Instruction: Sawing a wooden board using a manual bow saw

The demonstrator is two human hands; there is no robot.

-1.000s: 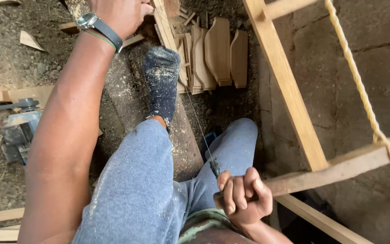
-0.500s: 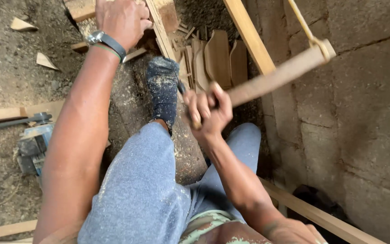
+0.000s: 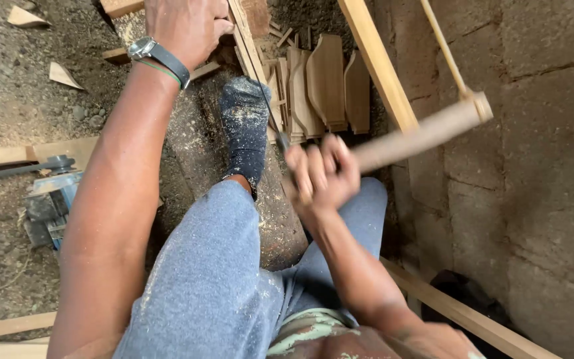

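Wooden frame saw [image 3: 393, 100] — its round handle clenched in the right hand [image 3: 320, 174]; the left hand [image 3: 184, 26] presses fingers around a pale wooden board [image 3: 247, 40] under a sawdust-flecked dark sock [image 3: 246, 126].

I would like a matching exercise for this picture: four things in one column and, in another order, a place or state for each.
1. left hand
2. right hand
3. sock
4. shaped wooden pieces

a. dusted with sawdust
b. stacked on edge near the wall
c. pressing on a wooden strip
d. gripping the saw handle

Pairs: 1-c, 2-d, 3-a, 4-b
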